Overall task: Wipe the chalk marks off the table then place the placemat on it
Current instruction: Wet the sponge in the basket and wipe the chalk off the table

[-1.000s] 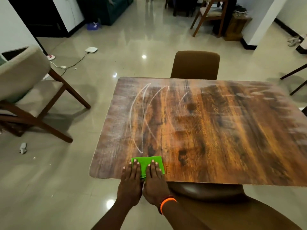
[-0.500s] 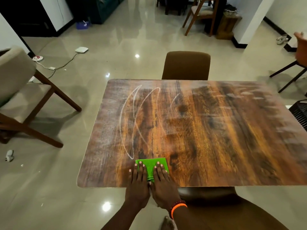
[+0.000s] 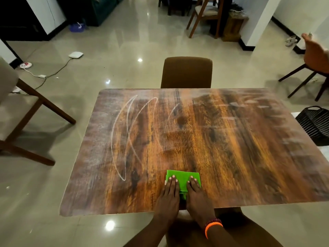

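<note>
Shiny tiled floor (image 3: 124, 50) all around, with ceiling lights reflecting off it, and a wooden table (image 3: 231, 157) taking up most of the head view. Only one camera, so that's all there is to go on.

On the left half of the table you can see the chalk marks (image 3: 124, 136), a few long thin curved white lines running from the far edge toward the near one, plus a fainter one closer to the middle. The surface to the right looks hazy and smeared.

Near the front edge sits a green cloth (image 3: 182, 179), folded flat, just right of the chalk lines' near ends and not touching them. Both hands are on it side by side: the left hand (image 3: 168, 198) presses down on its left part and the right hand (image 3: 198, 198) on its right part, fingers straight and flat, a strip of cloth showing between them. The right wrist has an orange bracelet (image 3: 212, 227) (with a darker beaded one next to it).

A brown chair (image 3: 187, 72) is tucked in at the far side. Another chair (image 3: 26, 107) stands off to the left, and an orange chair (image 3: 315, 59) far right. A black slatted thing (image 3: 313, 123) pokes in at the right edge; can't tell what it is.
</note>
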